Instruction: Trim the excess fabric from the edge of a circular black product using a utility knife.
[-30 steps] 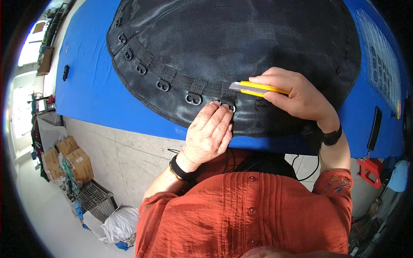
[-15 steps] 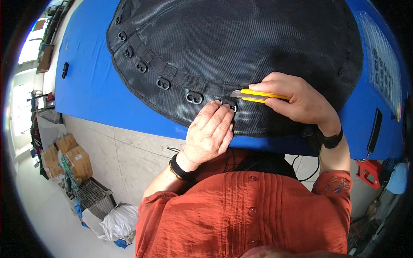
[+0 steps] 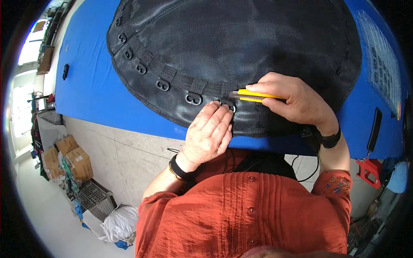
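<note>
A large black woven fabric piece (image 3: 241,47) with a rounded edge lies before me. Along its near-left edge runs a black webbing strap (image 3: 183,80) carrying several dark hooked buckles (image 3: 193,98). My left hand (image 3: 207,133) has its fingers together on one buckle (image 3: 228,104), holding it near the strap; the fingertips partly cover it. In my right hand (image 3: 301,99) is a yellow utility knife (image 3: 253,94), gripped between thumb and fingers. Its blade is out and points left, with the tip at the strap just above the held buckle.
A blue-covered table (image 3: 86,88) carries the fabric. To the right lie a clear plastic sheet (image 3: 380,64) and a black strip (image 3: 375,129), near a red handled thing (image 3: 369,172). A small black piece (image 3: 65,71) sits far left. Cardboard boxes (image 3: 79,163) stand on the floor.
The knife and right hand have shifted very slightly left. My left hand stays on the same buckle, and the fabric lies almost as before.
</note>
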{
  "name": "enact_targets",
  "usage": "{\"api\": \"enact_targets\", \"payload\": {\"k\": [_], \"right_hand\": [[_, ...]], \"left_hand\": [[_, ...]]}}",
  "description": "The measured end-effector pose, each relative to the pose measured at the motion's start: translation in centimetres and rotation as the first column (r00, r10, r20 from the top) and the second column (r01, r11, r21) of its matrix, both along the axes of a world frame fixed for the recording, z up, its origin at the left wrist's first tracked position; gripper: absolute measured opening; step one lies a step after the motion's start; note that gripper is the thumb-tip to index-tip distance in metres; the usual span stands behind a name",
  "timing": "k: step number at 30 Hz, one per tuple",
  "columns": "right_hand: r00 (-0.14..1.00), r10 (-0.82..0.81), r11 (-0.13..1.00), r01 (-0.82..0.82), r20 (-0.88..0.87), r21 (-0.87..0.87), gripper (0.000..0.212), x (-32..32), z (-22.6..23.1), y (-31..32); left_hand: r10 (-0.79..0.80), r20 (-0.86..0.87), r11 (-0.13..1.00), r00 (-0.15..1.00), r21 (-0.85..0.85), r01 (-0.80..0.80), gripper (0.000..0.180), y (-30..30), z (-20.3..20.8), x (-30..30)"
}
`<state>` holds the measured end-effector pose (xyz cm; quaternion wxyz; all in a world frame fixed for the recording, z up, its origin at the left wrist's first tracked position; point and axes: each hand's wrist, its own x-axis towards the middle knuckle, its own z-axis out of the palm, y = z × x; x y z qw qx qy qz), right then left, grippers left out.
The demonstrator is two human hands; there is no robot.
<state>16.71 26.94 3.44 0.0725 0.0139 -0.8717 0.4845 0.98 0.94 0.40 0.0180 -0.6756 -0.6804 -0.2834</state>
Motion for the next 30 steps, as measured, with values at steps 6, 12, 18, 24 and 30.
{"api": "enact_targets", "payload": {"k": [6,12,18,24,30], "right_hand": [[1.000,-0.009,1.000,0.009,-0.004,0.022,0.038,-0.05,0.34,0.08],[1.000,-0.011,1.000,0.011,0.001,-0.023,0.040,-0.25,0.24,-0.40],[1.000,-0.014,1.000,0.014,0.009,0.023,0.041,-0.16,0.22,-0.51],[1.000,-0.008,0.999,0.008,0.015,0.052,0.040,-0.08,0.58,-0.49],[1.000,-0.007,0.997,0.006,0.009,0.079,0.041,-0.07,0.65,-0.50]], "left_hand": [[0.005,-0.004,1.000,1.000,0.000,-0.005,0.037,-0.07,-0.18,-0.02],[0.002,0.007,1.000,1.000,0.008,-0.002,0.037,-0.14,-0.31,-0.05],[0.000,0.004,1.000,1.000,0.005,0.000,0.037,-0.03,-0.13,-0.06],[-0.005,0.001,1.000,1.000,-0.002,0.005,0.037,-0.01,0.01,-0.12],[-0.001,0.010,1.000,1.000,-0.007,0.001,0.037,-0.08,-0.03,-0.14]]}}
